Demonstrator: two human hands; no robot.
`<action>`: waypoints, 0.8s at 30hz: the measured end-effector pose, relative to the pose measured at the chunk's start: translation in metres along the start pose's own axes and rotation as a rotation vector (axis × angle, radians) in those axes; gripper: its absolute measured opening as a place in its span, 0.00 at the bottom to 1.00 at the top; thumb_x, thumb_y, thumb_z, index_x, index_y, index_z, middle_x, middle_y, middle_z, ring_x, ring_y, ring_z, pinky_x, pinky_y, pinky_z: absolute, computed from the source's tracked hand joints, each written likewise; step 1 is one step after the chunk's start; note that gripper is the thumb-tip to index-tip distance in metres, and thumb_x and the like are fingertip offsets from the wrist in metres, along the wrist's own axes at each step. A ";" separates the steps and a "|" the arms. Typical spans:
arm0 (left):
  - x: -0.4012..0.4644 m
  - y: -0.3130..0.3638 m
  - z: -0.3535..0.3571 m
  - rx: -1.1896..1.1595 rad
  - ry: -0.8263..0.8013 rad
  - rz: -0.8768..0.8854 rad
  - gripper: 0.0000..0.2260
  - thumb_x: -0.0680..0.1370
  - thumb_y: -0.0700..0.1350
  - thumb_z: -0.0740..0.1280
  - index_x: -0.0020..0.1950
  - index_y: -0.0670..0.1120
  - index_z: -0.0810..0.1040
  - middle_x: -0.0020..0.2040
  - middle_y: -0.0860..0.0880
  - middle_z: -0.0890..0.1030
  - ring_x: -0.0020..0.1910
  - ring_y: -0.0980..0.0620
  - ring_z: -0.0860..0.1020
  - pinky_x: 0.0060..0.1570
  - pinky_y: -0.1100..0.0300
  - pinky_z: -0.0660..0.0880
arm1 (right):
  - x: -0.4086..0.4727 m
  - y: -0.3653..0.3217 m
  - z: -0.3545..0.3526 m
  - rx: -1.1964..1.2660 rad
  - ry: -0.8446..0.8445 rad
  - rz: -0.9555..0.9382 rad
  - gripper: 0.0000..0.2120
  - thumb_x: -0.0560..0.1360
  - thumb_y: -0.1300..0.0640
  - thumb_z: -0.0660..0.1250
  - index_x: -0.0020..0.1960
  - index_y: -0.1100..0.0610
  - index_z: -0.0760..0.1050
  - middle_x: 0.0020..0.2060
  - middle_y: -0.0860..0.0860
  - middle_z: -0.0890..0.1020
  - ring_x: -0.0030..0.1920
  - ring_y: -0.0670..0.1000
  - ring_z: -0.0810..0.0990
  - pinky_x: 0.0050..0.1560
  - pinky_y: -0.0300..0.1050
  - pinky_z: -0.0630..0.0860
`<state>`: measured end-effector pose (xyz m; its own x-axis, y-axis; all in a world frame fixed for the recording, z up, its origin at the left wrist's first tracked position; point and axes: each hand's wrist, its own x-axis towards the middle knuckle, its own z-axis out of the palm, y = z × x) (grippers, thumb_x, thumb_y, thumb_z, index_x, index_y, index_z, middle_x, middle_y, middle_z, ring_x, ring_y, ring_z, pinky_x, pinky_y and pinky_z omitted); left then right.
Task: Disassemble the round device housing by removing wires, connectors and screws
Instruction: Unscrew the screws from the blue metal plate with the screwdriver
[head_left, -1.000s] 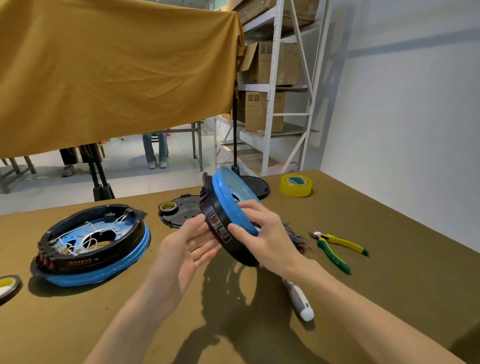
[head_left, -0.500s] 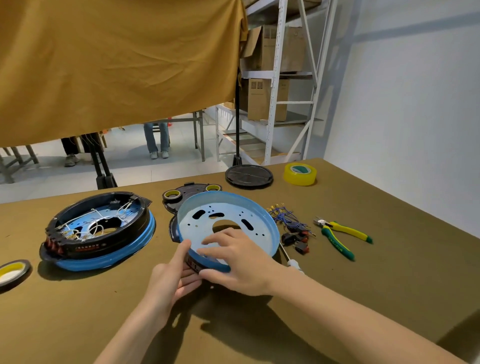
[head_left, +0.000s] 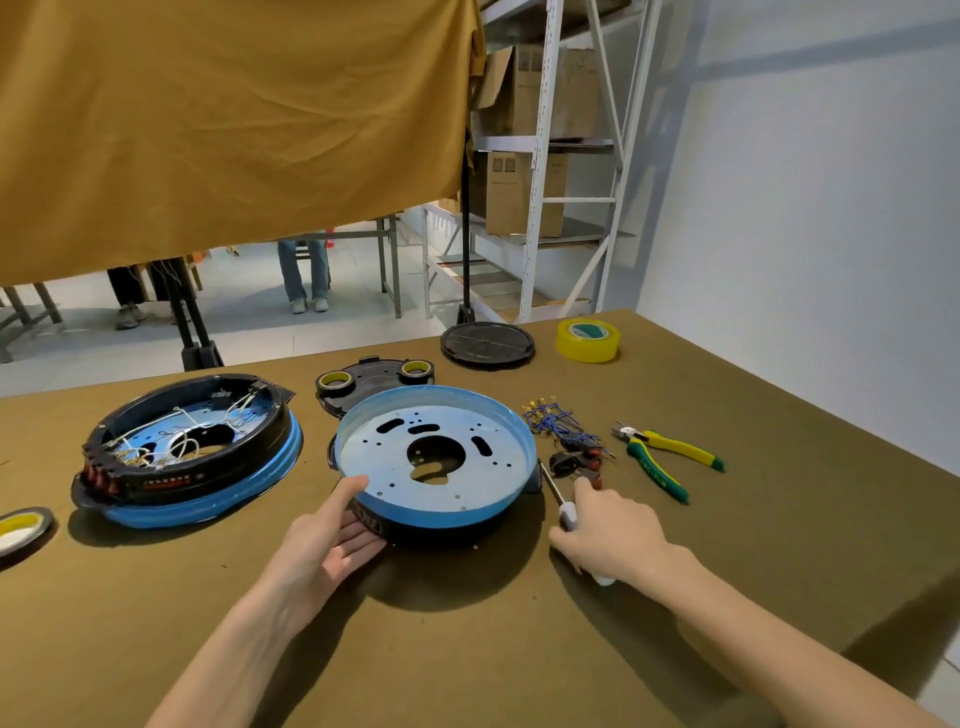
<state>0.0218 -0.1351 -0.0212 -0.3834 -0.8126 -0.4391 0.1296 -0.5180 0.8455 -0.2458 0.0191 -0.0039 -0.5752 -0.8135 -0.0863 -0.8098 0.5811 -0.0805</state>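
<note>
A round housing (head_left: 436, 460), blue plate on top and black below, lies flat on the olive table with its holed plate facing up. My left hand (head_left: 327, 545) holds its near left rim, thumb on the blue edge and fingers under the black side. To its right, my right hand (head_left: 608, 530) curls round the white handle of a screwdriver (head_left: 555, 493) that lies on the table. A second housing (head_left: 187, 452), still full of white wires and red connectors, sits at the left.
Loose blue wires and black-red connectors (head_left: 563, 434) lie right of the housing, beside yellow-green pliers (head_left: 660, 460). A black cover with two tape rolls (head_left: 374, 379), a black disc (head_left: 487, 344) and a yellow tape roll (head_left: 587, 339) sit farther back. Another tape roll (head_left: 21, 527) lies far left.
The housing was held up on edge, then laid flat on the table. My right hand has left its rim and moved right onto the screwdriver handle. My left hand stays at the rim.
</note>
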 end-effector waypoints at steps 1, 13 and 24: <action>0.000 -0.001 -0.001 0.003 -0.004 0.009 0.45 0.58 0.55 0.81 0.69 0.39 0.69 0.54 0.39 0.80 0.53 0.42 0.82 0.48 0.49 0.82 | -0.003 0.001 0.000 0.004 -0.036 -0.014 0.13 0.79 0.42 0.61 0.53 0.51 0.65 0.38 0.46 0.73 0.37 0.48 0.75 0.29 0.43 0.64; -0.010 -0.001 -0.011 0.197 -0.172 -0.091 0.37 0.59 0.55 0.82 0.60 0.37 0.76 0.49 0.37 0.87 0.49 0.42 0.87 0.41 0.53 0.85 | -0.019 0.004 -0.074 0.742 0.325 -0.147 0.16 0.78 0.49 0.71 0.64 0.52 0.75 0.51 0.47 0.80 0.47 0.48 0.80 0.45 0.47 0.78; 0.009 0.005 -0.007 0.234 -0.275 -0.136 0.34 0.63 0.53 0.80 0.62 0.36 0.77 0.54 0.36 0.86 0.52 0.41 0.86 0.44 0.53 0.85 | 0.009 -0.061 -0.080 1.233 0.311 -0.500 0.11 0.73 0.57 0.78 0.52 0.55 0.80 0.44 0.52 0.84 0.43 0.46 0.82 0.44 0.38 0.80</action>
<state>0.0256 -0.1468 -0.0225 -0.6177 -0.6222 -0.4810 -0.1393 -0.5153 0.8456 -0.2114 -0.0256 0.0796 -0.3887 -0.8176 0.4248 -0.4039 -0.2632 -0.8761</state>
